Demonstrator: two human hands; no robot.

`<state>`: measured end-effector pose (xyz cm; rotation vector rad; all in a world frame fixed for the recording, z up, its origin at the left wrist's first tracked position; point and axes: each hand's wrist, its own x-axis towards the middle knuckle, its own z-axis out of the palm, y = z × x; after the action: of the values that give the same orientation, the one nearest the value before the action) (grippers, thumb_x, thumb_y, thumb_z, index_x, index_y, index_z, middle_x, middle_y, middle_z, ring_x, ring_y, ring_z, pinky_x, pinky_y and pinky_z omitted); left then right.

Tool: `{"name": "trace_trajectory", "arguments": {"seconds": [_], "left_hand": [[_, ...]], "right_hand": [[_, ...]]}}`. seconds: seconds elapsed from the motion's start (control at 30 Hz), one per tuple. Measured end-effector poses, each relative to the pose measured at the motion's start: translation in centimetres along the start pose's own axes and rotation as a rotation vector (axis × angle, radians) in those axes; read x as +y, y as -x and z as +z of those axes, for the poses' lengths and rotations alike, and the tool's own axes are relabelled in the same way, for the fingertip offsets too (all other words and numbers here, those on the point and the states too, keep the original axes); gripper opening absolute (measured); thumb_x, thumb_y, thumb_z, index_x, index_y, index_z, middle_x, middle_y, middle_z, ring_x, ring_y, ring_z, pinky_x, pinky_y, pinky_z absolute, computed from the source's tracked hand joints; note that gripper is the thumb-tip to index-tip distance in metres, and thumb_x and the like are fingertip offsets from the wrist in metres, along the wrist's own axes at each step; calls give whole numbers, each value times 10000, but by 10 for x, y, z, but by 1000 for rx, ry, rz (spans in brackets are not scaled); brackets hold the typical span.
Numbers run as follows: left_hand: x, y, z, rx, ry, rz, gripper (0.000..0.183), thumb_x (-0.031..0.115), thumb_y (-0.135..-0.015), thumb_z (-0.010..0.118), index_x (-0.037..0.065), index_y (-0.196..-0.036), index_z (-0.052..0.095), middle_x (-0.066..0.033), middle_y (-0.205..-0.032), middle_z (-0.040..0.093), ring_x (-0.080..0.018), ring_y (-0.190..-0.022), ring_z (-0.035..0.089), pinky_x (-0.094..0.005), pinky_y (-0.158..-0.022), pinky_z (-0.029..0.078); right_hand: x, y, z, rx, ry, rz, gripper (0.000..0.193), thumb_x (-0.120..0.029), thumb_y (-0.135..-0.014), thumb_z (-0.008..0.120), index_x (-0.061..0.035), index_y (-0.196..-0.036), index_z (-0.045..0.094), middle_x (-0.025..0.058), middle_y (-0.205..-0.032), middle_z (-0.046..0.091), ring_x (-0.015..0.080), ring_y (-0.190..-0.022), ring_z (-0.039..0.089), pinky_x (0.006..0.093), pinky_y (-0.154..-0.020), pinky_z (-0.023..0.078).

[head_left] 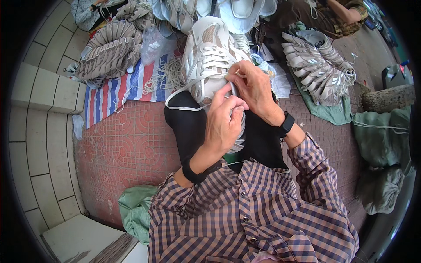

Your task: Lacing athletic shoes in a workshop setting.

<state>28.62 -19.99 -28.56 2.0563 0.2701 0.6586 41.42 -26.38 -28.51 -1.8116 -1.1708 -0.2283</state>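
Red patterned floor point(127, 144) | striped tarp point(118, 90) | both hands point(223, 125) pinching sneaker point(206, 61) lace point(184, 107)

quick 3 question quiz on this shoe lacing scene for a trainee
1. True or false: the shoe rests on the person's lap.
2. What does the right hand pinch? A) white lace B) scissors C) plastic bag
3. What lies on the striped sheet at the left?

Key:
1. True.
2. A, the white lace; the left hand is on the shoe too.
3. A stack of shoe uppers and loose laces.
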Motion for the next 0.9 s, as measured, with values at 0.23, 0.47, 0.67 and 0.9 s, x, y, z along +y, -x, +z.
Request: {"name": "trace_trajectory", "arguments": {"seconds": [0.23,0.47,0.67,0.9], "left_hand": [[-9,-1,-56,143,119,-169,134,3,-835,531,27,-914,636,-68,-865,553,-120,-690,555,-248,-612,453],[-22,-27,-62,265,-197,-102,62,4,-779,598,27,-829,571,-78,-749,554,-171,-576,554,-289,-537,450],[-20,-40,-61,295,-410,53,38,21,-770,600,35,-804,591,-83,-726,563,-182,-592,547,-295,-556,442],[-14,-43,-53,55,-813,340,100,32,-773,573,34,-811,480,-129,-778,483,-312,-722,557,-394,-617,451]], "right_hand": [[-13,-5,-21,-7,352,-168,246,-168,-755,650,-116,-983,576,78,-915,544,230,-795,544,354,-693,376],[-20,-23,13,-105,108,-48,108,-140,-759,614,-64,-820,568,102,-720,547,289,-719,559,384,-637,407],[-18,-18,13,-58,-48,48,123,-140,-767,612,-27,-757,563,133,-720,588,321,-697,583,393,-607,443],[-14,-12,14,-40,-18,0,169,-149,-785,656,-17,-855,576,107,-726,558,246,-645,550,327,-577,432]]}}
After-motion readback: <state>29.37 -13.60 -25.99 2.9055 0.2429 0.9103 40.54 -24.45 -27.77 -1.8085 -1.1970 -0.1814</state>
